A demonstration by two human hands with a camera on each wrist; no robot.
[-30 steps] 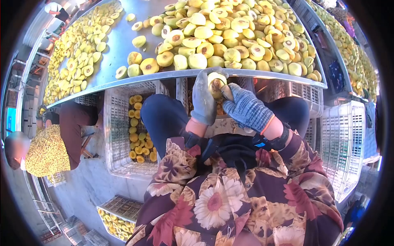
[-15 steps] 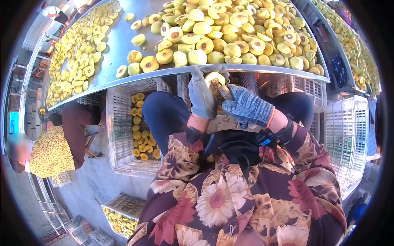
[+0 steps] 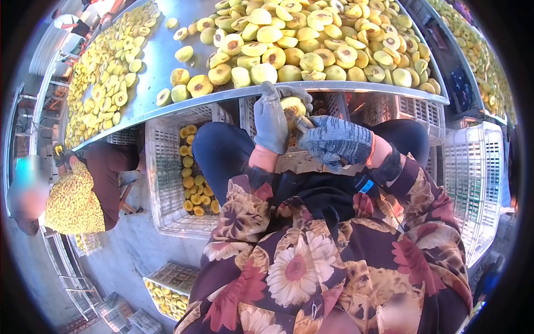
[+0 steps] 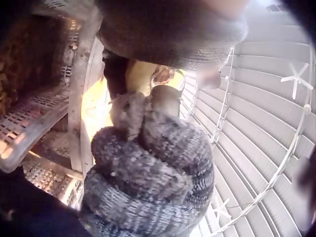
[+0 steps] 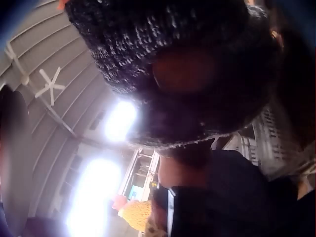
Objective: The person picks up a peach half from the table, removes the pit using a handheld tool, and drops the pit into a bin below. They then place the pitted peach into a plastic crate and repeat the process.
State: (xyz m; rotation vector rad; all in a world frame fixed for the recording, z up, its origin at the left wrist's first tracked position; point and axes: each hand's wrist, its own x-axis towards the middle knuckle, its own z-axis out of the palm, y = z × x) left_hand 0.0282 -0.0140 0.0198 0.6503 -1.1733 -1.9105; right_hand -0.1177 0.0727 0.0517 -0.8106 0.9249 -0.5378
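In the head view my left hand (image 3: 271, 122), in a grey glove, grips a yellow peach half (image 3: 291, 104) with fingers behind it and thumb up along its near side. My right hand (image 3: 336, 142), in a blue-grey knitted glove, is curled round a small hand tool (image 3: 303, 123) with a metal end. That metal end meets the brown pit area of the peach half. From the left wrist, the curled knitted fingers (image 4: 163, 173) appear close up, with the metal end against the fruit. The right wrist view shows mostly dark glove.
A metal table (image 3: 167, 103) heaped with peach halves stands just beyond my hands. A white plastic crate (image 3: 158, 222) with peach halves is at my left. Another crate (image 3: 473, 183) stands at right. A person in a yellow patterned top (image 3: 75, 200) sits at far left.
My right hand has turned at the wrist, showing more of the tool's metal end. The peach half has tilted in my left hand, and its cut face shows less.
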